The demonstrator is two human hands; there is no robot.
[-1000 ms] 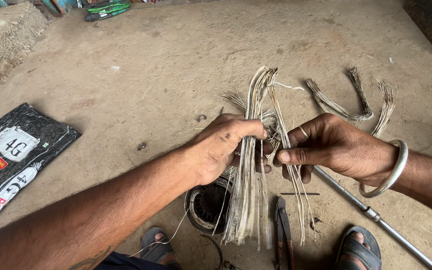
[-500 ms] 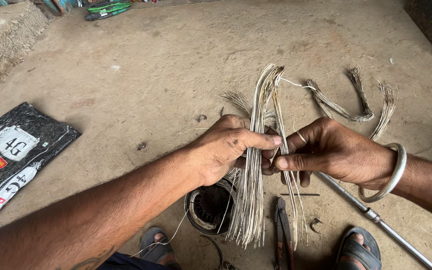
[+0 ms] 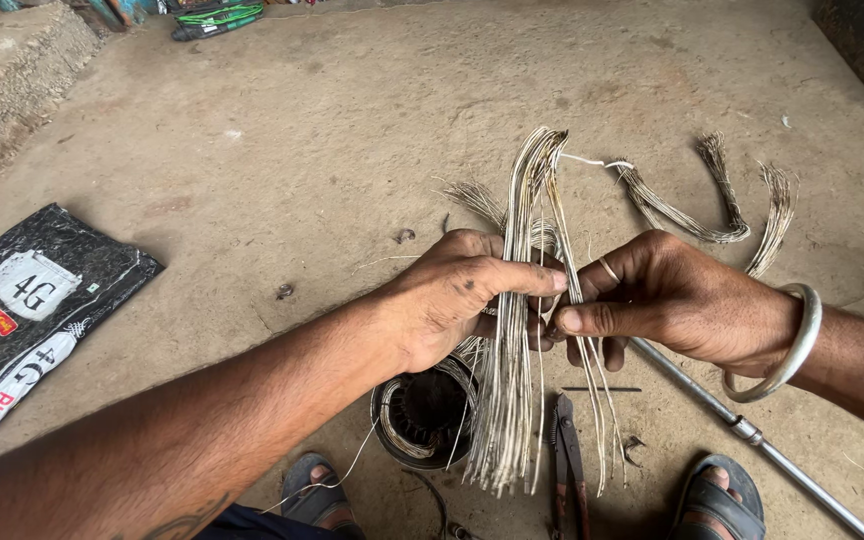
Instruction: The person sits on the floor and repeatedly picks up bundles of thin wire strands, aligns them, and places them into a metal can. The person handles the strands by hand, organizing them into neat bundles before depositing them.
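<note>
Left hand (image 3: 452,300) thumb now stretches across the wire bundle (image 3: 512,330) toward the right hand (image 3: 672,300). Hands sit closer together. Strands fan out less at the bottom.

A rough repair workshop: dusty concrete floor (image 3: 352,150), stripped motor stator (image 3: 422,415), pliers (image 3: 567,465).

Pale wire bundle (image 3: 512,330), upright, looped

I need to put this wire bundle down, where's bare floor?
Bare floor lies ahead, between the black printed bag and the loose wire loops. It is crowded by your feet: the round stator, pliers and metal rod sit under both hands.
</note>
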